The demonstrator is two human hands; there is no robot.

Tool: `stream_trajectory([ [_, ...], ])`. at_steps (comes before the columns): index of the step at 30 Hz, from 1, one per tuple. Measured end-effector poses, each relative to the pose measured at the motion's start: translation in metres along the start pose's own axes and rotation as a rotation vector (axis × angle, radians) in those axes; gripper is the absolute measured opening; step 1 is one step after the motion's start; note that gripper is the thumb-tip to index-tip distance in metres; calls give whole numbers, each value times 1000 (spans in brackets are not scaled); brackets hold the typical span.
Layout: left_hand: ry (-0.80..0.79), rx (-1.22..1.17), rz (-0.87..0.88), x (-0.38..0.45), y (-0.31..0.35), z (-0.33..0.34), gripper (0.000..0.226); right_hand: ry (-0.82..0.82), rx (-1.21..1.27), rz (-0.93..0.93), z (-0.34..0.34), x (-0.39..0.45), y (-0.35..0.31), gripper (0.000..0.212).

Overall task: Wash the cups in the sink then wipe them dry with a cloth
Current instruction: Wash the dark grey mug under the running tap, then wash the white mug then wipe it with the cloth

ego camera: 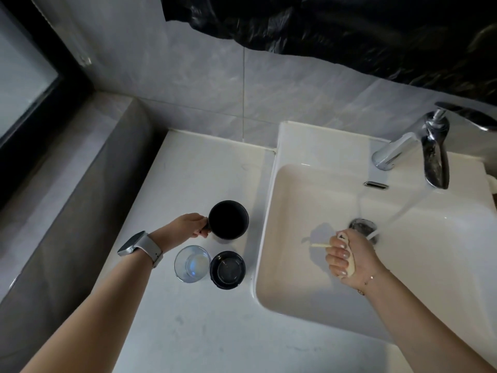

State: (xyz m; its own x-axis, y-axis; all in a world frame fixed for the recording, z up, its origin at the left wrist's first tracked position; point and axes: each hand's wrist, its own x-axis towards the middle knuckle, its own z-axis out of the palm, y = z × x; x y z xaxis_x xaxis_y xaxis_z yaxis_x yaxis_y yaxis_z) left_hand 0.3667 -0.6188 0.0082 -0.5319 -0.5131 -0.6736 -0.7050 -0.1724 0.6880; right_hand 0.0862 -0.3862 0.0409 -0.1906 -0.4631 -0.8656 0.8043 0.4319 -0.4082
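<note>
A: Water (403, 208) is running from the tap (419, 146) into the sink (295, 297), just past the drain (363, 226). Is any cup getting washed yet?

B: Not that I am seeing. All three are standing on the tabletop (204, 332), left of the basin. The left hand (192, 228) is gripping the handle of the black mug (228, 220), fingers curled round it, mug upright on the surface or barely off it; I cannot tell which.

A: And the right hand (352, 261)?

B: It is hanging over the basin beside the stream, fingers closed tight round a pale sponge or cloth (349, 261); which one is hard to say.

A: The other two cups?

B: The clear glass (191, 263) and the small dark cup (227, 270) are sitting untouched, just beside each other, in front of the mug.

A: So the job is looking barely begun.

B: I am judging so: tap on, washing tool in hand, first mug seemingly about to go over. Washing of all three and the drying are remaining.
</note>
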Motion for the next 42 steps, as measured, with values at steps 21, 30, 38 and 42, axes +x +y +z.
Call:
stream_trajectory([
  [21,270,-48,470,-100,128,279,39,186,-41,-529,-147,-111,22,12],
  [30,84,-88,354,-117,174,469,31,390,-32,-669,-306,-171,24,11],
  [38,-24,11,345,-114,210,627,19,418,-138,-649,-456,-211,18,16],
  [42,-116,123,290,-99,218,697,12,502,-157,-624,-511,-217,17,10],
])
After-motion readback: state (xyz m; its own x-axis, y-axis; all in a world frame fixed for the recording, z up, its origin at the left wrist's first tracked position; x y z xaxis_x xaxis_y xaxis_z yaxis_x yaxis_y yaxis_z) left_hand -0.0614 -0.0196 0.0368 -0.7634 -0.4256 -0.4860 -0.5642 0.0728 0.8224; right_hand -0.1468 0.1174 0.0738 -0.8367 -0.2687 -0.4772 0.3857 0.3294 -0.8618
